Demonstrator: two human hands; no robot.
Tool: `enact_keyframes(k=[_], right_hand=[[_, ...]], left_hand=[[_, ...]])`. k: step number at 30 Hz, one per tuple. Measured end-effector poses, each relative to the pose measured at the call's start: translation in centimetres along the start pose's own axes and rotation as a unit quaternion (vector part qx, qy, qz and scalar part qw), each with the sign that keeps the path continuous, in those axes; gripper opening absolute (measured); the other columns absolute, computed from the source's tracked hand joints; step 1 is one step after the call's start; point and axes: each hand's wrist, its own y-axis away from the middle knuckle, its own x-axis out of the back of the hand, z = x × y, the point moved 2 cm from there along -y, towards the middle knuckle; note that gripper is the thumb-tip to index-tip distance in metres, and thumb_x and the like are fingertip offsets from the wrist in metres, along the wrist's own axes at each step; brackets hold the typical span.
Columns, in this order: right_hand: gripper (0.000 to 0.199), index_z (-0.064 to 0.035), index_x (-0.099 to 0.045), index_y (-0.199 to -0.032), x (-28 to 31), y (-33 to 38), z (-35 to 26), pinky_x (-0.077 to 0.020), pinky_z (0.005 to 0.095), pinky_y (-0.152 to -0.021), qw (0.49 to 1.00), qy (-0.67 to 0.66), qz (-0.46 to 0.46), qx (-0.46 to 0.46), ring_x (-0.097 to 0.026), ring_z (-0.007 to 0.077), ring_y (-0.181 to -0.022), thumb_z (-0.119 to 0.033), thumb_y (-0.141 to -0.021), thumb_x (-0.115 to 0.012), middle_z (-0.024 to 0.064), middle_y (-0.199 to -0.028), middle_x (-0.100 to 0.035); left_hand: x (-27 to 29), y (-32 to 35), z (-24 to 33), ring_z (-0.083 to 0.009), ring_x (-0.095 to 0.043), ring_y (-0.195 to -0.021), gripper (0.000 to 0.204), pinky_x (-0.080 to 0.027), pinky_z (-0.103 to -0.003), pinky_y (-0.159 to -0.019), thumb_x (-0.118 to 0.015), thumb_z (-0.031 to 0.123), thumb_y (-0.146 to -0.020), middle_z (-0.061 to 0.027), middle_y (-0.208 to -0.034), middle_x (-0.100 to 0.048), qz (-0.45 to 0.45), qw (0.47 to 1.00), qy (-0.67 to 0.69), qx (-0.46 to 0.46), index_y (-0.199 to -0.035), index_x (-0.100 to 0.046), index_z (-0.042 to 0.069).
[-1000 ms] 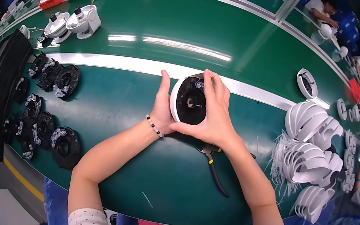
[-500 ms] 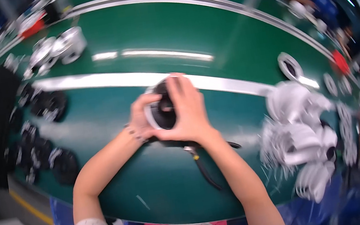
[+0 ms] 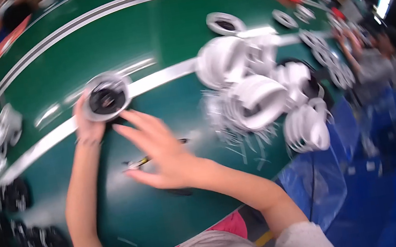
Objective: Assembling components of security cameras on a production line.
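My left hand [image 3: 87,120] is wrapped round the side of a white round housing with a black centre [image 3: 108,97], held over the white stripe of the green table. Off the housing, my right hand [image 3: 162,153] has its fingers spread, with the fingertips close to the housing's lower right edge and nothing in the hand. A pair of pliers with yellow and black handles [image 3: 142,161] lies on the table, partly hidden beneath my right hand. Motion blurs the small details of the housing.
White ring-shaped parts [image 3: 256,98] with thin wires are heaped on the right; one white ring [image 3: 225,23] lies beyond them. Black round parts [image 3: 39,241] cluster at the left, below shiny white parts [image 3: 3,135]. A person in grey [image 3: 377,65] sits far right. Blue plastic [image 3: 323,181] hangs by the table edge.
My right hand has come off the housing and opened, moving toward me over the pliers. My left hand still holds the housing. The view has swung to the right.
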Motion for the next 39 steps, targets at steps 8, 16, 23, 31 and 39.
enact_keyframes(k=[8,16,23,31,39], right_hand=[[0.098,0.0037,-0.029,-0.124,-3.0,5.4,-2.4,-0.0192,0.0562,-0.095,0.923,0.161,-0.341,-0.079,-0.020,0.0415,-0.123,-0.044,-0.052,-0.076,0.0260,-0.132,-0.021],[0.104,0.0027,-0.025,-0.128,-1.7,6.0,-0.4,-0.0141,0.0523,-0.100,0.920,0.212,-0.321,-0.076,-0.019,0.0403,-0.124,-0.043,-0.049,-0.076,0.0222,-0.133,-0.024],[0.080,0.0032,-0.041,-0.116,-1.8,3.9,1.1,-0.0322,0.0440,-0.088,0.942,0.164,-0.291,0.001,-0.040,0.0370,-0.100,-0.026,-0.047,-0.071,0.0196,-0.112,-0.043],[0.044,0.0011,-0.056,-0.090,-3.8,2.0,1.4,-0.0400,0.0388,-0.067,0.972,0.223,-0.072,0.010,-0.045,0.0319,-0.079,-0.007,-0.047,-0.058,0.0148,-0.086,-0.048],[0.036,0.0004,-0.056,-0.092,-8.7,-9.2,-0.5,-0.0450,0.0244,-0.061,0.993,-0.077,0.013,-0.088,-0.055,0.0129,-0.066,-0.008,-0.058,-0.065,0.0075,-0.081,-0.058]], left_hand=[[2.7,-8.0,-2.1,-0.0124,-0.054,-0.088,0.036,-0.044,-0.024,-0.077,-0.062,0.015,-0.078,-0.0071,-0.099,-0.058,0.246,0.930,-0.164,-0.219,-0.110,-0.052,0.002],[3.5,12.0,12.1,-0.0204,-0.054,-0.099,0.025,-0.040,-0.029,-0.087,-0.062,0.013,-0.074,-0.0099,-0.102,-0.059,0.153,0.724,-0.577,-0.346,-0.097,-0.060,0.005],[11.5,20.4,24.1,-0.0094,-0.056,-0.054,0.022,-0.044,-0.024,-0.053,-0.056,0.010,-0.074,-0.0064,-0.072,-0.063,0.319,0.610,-0.623,-0.372,-0.095,-0.062,0.007],[11.5,16.1,27.6,-0.0176,-0.058,-0.091,0.022,-0.044,-0.030,-0.080,-0.058,0.010,-0.073,-0.0083,-0.095,-0.062,0.261,0.640,-0.608,-0.390,-0.095,-0.061,0.005],[11.6,8.5,30.3,-0.0278,-0.057,-0.091,0.022,-0.043,-0.033,-0.083,-0.056,0.009,-0.070,-0.0140,-0.094,-0.060,0.210,0.589,-0.662,-0.414,-0.091,-0.060,0.003]])
